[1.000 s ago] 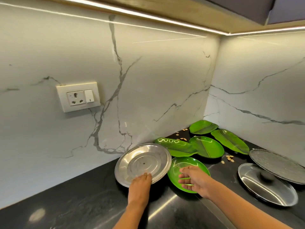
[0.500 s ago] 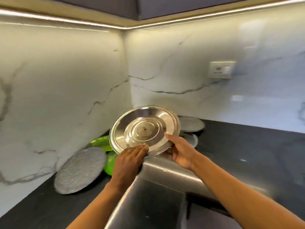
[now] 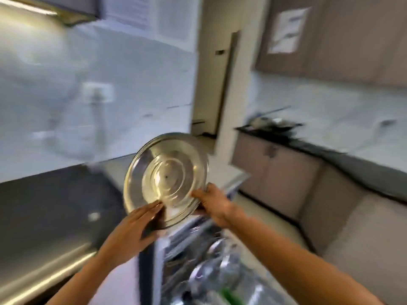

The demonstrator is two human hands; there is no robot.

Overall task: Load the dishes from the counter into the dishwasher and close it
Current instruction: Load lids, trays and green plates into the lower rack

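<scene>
The whole view is smeared by motion, so fine detail is lost. A steel plate [image 3: 165,179] is in the air, tilted with its ringed face toward the camera. It is off the dark counter [image 3: 44,205] on the left and above the near left corner of the open dishwasher [image 3: 189,232].

The left hand [image 3: 132,225] lies with its fingers straight and pressed together on the plate's near edge. Whether its thumb pinches from behind, I cannot tell. The right hand [image 3: 213,205] grips the plate's right rim, thumb on the face and fingers curled behind.

The dishwasher already holds things: shiny steel pieces and something green, all too blurred to name. So part of the load looks done, and this plate seems to be midway, lifted but not yet slotted in.

Still to do for this piece: lower it and stand it in a free place inside, which the blur hides. The visible strip of the left counter shows no dishes, but most of it is out of view, so how many remain cannot be judged. A far counter [image 3: 330,150] on the right carries some dark blurred items, and whether they belong to the job is unclear. The dishwasher stands open, so closing it is still ahead.
</scene>
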